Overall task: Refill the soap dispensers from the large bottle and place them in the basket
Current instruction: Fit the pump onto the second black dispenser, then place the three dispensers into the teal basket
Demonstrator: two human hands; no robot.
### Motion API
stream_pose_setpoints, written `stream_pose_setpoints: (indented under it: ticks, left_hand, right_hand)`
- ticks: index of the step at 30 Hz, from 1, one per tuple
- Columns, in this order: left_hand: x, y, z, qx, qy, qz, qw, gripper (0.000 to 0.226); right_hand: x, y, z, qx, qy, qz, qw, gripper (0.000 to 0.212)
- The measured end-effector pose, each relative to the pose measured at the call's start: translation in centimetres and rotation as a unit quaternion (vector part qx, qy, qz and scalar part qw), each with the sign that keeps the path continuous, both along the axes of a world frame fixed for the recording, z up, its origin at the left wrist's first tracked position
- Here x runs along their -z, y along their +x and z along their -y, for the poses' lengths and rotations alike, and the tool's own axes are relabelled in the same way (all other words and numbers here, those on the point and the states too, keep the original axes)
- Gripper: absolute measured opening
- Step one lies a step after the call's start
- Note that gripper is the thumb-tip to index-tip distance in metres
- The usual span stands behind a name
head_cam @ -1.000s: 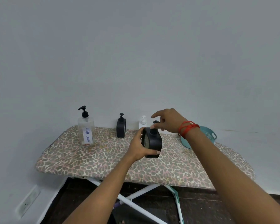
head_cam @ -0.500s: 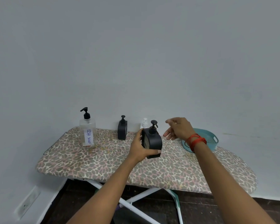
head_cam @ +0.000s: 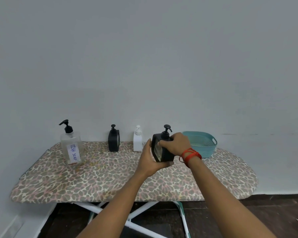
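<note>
A black soap dispenser (head_cam: 162, 150) with a pump top is held upright just above the ironing board (head_cam: 96, 176). My left hand (head_cam: 149, 160) grips it from the left and underneath. My right hand (head_cam: 176, 144) grips its upper right side. The teal basket (head_cam: 203, 143) stands just right of them at the back. A large clear bottle labelled DISH SOAP (head_cam: 71, 148) stands at the far left. A second black dispenser (head_cam: 113, 142) and a small white dispenser (head_cam: 137, 142) stand along the back edge.
The board has a leopard-print cover and white crossed legs (head_cam: 144, 213) over a dark floor. A plain grey wall runs right behind the board. A wall outlet sits low at the left.
My right hand let go of the pump, swung out to the right, then came back and took hold of the dispenser's upper side. The left hand kept holding the dispenser.
</note>
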State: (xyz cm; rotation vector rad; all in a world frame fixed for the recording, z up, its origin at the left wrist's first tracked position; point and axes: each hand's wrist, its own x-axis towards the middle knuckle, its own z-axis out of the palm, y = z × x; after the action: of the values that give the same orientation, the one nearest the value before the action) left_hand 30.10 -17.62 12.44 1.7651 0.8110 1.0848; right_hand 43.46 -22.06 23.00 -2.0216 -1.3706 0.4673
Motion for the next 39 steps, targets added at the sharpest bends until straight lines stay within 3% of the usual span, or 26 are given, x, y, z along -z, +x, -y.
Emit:
stream_pose_setpoints:
  ticks: [4, 11, 16, 19, 24, 29, 39]
  left_hand:
    - [4.0, 2.3, -1.3, -0.053, -0.082, -0.145, 0.985, 0.115]
    - [9.8, 8.5, -4.5, -0.011, -0.078, -0.307, 0.949, 0.096]
    - [12.7, 12.3, -7.1, 0.006, 0.033, -0.401, 0.916, 0.088]
    - [13.7, 12.8, -7.3, -0.025, 0.085, -0.421, 0.903, 0.082]
    - [14.2, 12.8, -7.4, -0.028, 0.092, -0.428, 0.899, 0.081]
    - [14.2, 13.0, -7.3, -0.031, 0.086, -0.433, 0.897, 0.082]
    - [14.3, 13.1, -7.3, -0.042, 0.090, -0.438, 0.893, 0.080]
  right_hand:
    - [-0.6, 3.8, -1.3, 0.034, 0.026, -0.012, 0.999, 0.037]
    - [-0.5, 11.0, -5.6, 0.080, 0.031, -0.010, 0.996, 0.038]
    - [1.2, 15.7, -9.8, 0.128, 0.038, -0.014, 0.991, 0.034]
    - [2.3, 18.0, -11.7, 0.144, 0.041, -0.010, 0.989, 0.033]
    - [6.5, 20.8, -14.0, 0.170, 0.002, -0.009, 0.985, 0.041]
    - [11.3, 21.4, -15.2, 0.150, -0.046, 0.011, 0.988, 0.030]
    - [13.8, 23.1, -15.2, 0.081, -0.074, 0.064, 0.992, 0.050]
